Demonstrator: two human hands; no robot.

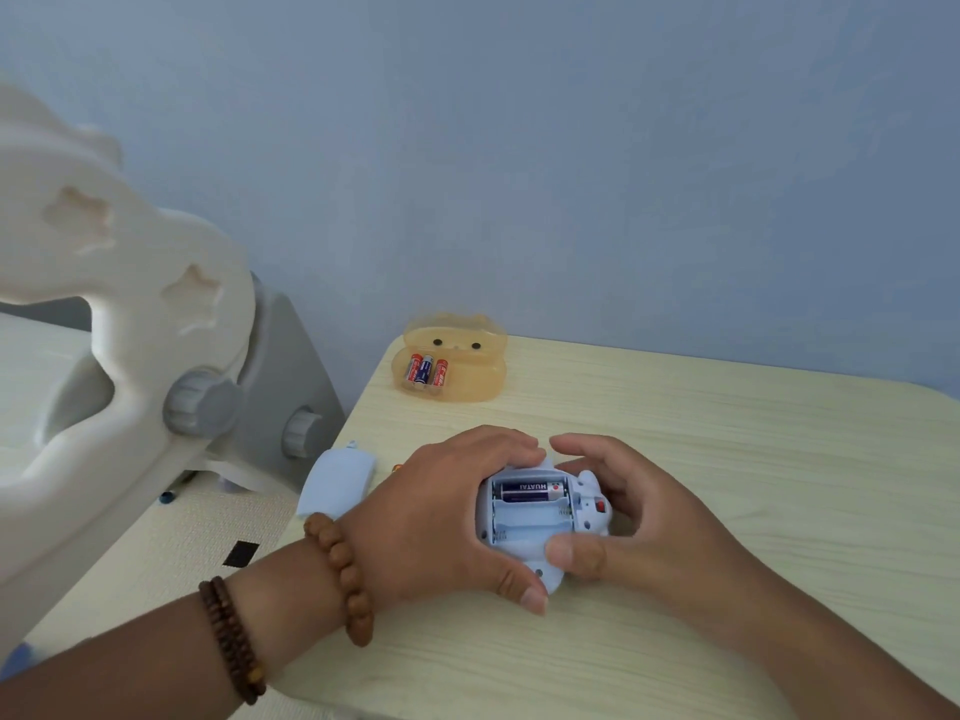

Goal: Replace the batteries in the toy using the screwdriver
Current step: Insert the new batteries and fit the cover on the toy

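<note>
A pale blue toy (540,569) lies underside up on the light wooden table (727,459). Its battery bay is open, with one purple battery (530,492) in the far slot and the nearer slots bare. My left hand (441,511) wraps the toy's left side, thumb on its near edge. My right hand (634,517) holds the right side, thumb pressed on the near edge. The pale blue battery cover (337,483) rests at the table's left edge. A small orange bit (397,466) peeks out behind my left hand; I cannot tell what it is.
A translucent orange animal-shaped box (457,366) at the table's far left holds three batteries (427,370) standing upright. A cream and grey plastic child's seat (156,330) stands close on the left, over a woven mat (197,537). A blue wall rises behind.
</note>
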